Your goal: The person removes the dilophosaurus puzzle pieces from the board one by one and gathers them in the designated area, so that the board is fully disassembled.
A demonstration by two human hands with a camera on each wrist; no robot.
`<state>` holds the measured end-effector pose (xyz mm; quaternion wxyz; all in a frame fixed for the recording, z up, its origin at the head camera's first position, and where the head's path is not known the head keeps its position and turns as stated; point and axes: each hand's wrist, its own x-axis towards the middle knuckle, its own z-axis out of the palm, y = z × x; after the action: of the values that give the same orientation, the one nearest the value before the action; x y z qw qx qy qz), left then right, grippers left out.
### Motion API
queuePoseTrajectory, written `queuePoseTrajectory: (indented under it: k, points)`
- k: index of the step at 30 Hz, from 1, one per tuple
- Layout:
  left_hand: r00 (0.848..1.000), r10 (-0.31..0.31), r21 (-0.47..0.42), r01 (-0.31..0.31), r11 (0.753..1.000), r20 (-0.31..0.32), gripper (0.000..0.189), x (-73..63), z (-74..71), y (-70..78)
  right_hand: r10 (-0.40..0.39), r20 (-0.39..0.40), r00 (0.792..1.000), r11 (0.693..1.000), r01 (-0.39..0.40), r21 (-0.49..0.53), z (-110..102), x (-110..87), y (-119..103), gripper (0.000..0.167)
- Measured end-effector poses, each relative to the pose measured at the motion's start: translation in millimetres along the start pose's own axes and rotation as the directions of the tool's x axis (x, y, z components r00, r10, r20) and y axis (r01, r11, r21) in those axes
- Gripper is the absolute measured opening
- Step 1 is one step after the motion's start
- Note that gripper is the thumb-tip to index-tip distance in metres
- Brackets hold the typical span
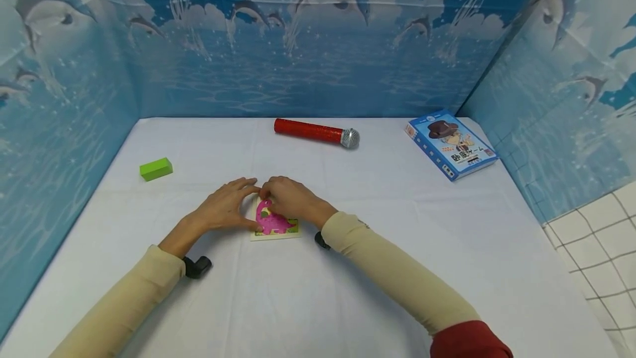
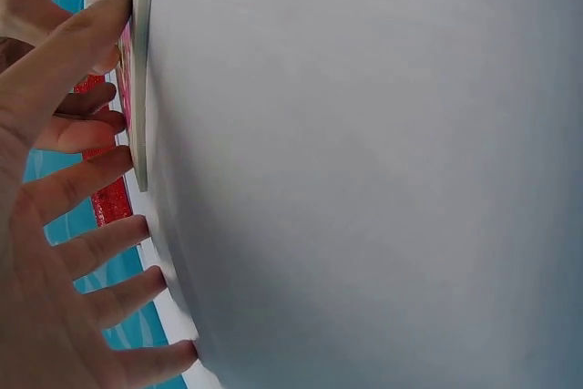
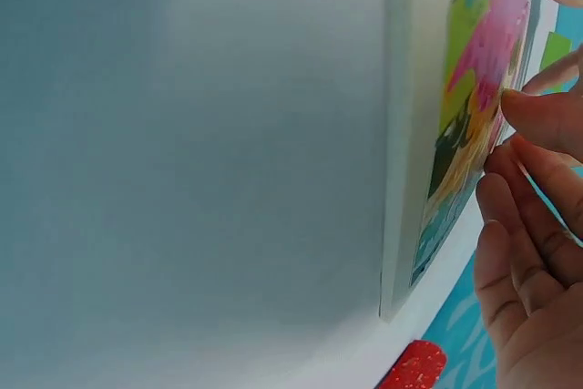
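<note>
White surface (image 1: 318, 291): bears the picture board (image 1: 293, 230).
Left hand (image 1: 223, 206): fingers spread, thumb and forefinger touching the board's left side.
Right hand (image 1: 294, 198): fingers curled at the far edge, thumb over the picture; cannot tell whether it pinches anything.
Picture board: between the two hands, near edge running left to right; long axis unclear, partly covered.
Pink dinosaur (image 1: 271, 224): head toward the far left, tail right.

White table (image 1: 278, 303), dinosaur board (image 1: 274, 226), red microphone (image 1: 313, 131), green block (image 1: 156, 169), blue box (image 1: 453, 145)
</note>
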<state>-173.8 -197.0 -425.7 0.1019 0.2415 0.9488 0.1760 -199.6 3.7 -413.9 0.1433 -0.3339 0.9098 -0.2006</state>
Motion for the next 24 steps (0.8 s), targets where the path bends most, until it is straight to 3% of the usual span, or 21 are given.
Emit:
queuePoseTrajectory:
  k: [8,14,24]
  points:
    - [1.000,-0.003,-0.009,0.003,1.000,0.001,0.092,-0.8,-1.7,0.6,0.046,0.038,0.998,0.997,-0.048,0.061,-3.6,6.7,-3.6,0.015]
    - [1.000,-0.006,-0.005,0.006,1.000,-0.004,0.094,0.0,-1.1,-1.1,0.054,0.083,0.995,0.997,-0.059,0.055,-7.7,9.5,-6.9,0.015]
    - [1.000,-0.008,0.005,0.008,1.000,-0.005,0.095,1.2,-1.0,-2.5,0.030,0.093,0.995,0.996,-0.038,0.085,-6.3,9.8,-7.8,0.016]
